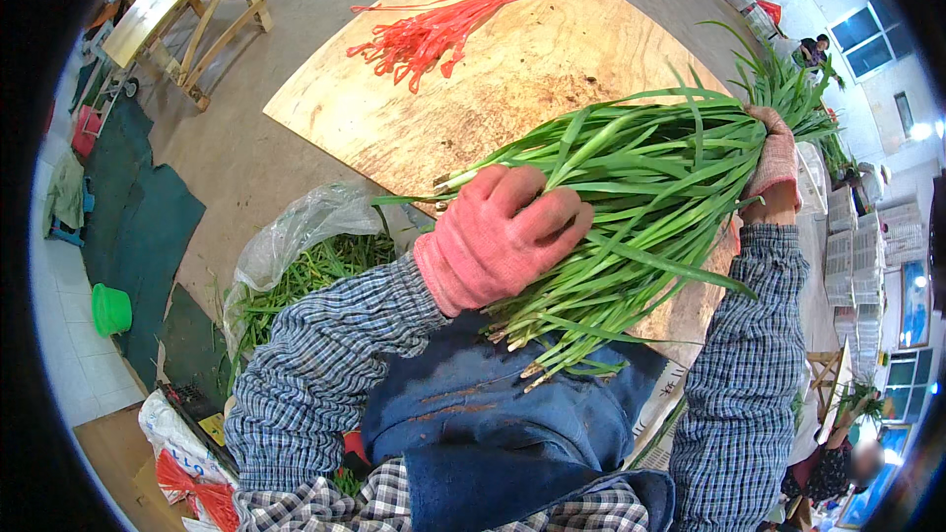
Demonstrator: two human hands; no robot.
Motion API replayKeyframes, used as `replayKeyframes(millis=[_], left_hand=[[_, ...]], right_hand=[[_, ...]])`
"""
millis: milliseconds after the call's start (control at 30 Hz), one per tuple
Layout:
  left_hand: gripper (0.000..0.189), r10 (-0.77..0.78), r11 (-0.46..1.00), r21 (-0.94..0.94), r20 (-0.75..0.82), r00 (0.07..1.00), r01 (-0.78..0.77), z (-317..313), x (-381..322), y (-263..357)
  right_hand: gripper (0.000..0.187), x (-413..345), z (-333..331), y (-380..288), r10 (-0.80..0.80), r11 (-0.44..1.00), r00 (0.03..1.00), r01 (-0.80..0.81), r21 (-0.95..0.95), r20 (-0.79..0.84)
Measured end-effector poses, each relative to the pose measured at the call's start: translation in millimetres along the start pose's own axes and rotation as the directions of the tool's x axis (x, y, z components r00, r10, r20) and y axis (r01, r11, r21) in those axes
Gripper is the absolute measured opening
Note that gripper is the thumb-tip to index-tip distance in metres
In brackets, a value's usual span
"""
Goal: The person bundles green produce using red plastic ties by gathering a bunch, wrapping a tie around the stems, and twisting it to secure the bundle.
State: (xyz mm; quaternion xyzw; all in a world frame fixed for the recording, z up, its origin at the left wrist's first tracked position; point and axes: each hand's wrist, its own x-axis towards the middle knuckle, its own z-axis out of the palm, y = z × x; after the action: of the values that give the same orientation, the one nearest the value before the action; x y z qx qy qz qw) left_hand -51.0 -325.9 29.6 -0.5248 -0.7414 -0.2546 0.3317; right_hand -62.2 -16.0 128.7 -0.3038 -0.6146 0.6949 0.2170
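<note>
A large bunch of long green leafy stalks, which look like garlic chives [650,177], lies over the near part of a plywood tabletop [517,89], its pale root ends toward my lap. My right hand [772,155], in a soiled knitted glove, grips the leafy end at the right. My left hand [506,236], in a pink knitted glove, rests on the stalks near their root ends with fingers curled; whether it holds some is hidden. On the far part of the tabletop lies a bundle of red plastic ties [458,29].
A clear plastic bag [303,229] of green leaf scraps stands left of the table. Beyond are a wooden bench [177,0] and a green bucket [111,309]. More leafy greens [791,92] and stacked white crates [842,258] stand at the right, with other people farther off.
</note>
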Motion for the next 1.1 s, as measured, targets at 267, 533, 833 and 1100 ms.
replayKeyframes(millis=[267, 533, 833, 1100], left_hand=[[0.038, -0.083, 0.932, -0.278, 0.458, 0.885, 0.231, -67, -66, 1], [0.043, -0.479, 0.803, -0.085, 0.494, 0.725, 0.589, -88, -81, 13], [0.063, -0.731, 0.502, -0.081, 0.493, 0.472, 0.861, -29, -60, 38], [0.028, -0.896, 0.178, -0.097, 0.395, 0.202, 0.979, -114, -161, 15]], right_hand=[[0.02, 3, -7, 9, 0.011, 1.0, 1.0, -0.011, 0.021, -0.017], [0.022, 21, -23, 23, -0.111, 0.994, 0.984, 0.112, 0.0, 0.143], [0.026, -21, -1, 15, -0.118, 0.981, 0.992, 0.111, 0.16, 0.037], [0.018, 10, -45, 43, -0.29, 0.949, 0.936, 0.255, 0.187, 0.198]])
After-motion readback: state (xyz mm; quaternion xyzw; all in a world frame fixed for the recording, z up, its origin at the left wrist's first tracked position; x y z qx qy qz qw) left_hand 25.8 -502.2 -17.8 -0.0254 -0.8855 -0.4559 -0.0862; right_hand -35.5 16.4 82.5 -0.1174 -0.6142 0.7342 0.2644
